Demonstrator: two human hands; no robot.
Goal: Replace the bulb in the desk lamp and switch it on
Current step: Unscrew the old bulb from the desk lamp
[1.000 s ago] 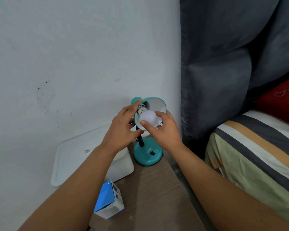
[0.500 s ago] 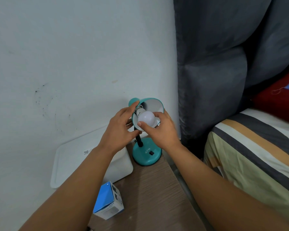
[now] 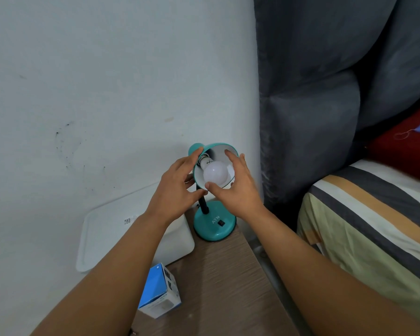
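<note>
A teal desk lamp stands at the far end of the wooden bedside table [image 3: 228,287], its round base [image 3: 211,232] carrying a black switch [image 3: 220,223]. The shade [image 3: 229,147] is tilted up towards me, with a white bulb [image 3: 215,174] sitting in its socket. My left hand [image 3: 175,190] grips the shade from the left, index finger over its back and thumb under the rim. My right hand [image 3: 238,190] is spread around the bulb. Its thumb tip touches the bulb's lower edge, while the index finger reaches inside the shade, apart from the bulb.
A blue and white bulb box [image 3: 159,291] lies at the table's near left. A white plastic container [image 3: 102,238] sits against the wall beside the lamp. A grey padded headboard [image 3: 325,93] and a striped bed [image 3: 374,226] are on the right.
My right hand has let go of its pinch on the bulb and spread its fingers wider around it. My left hand keeps its hold on the shade.
</note>
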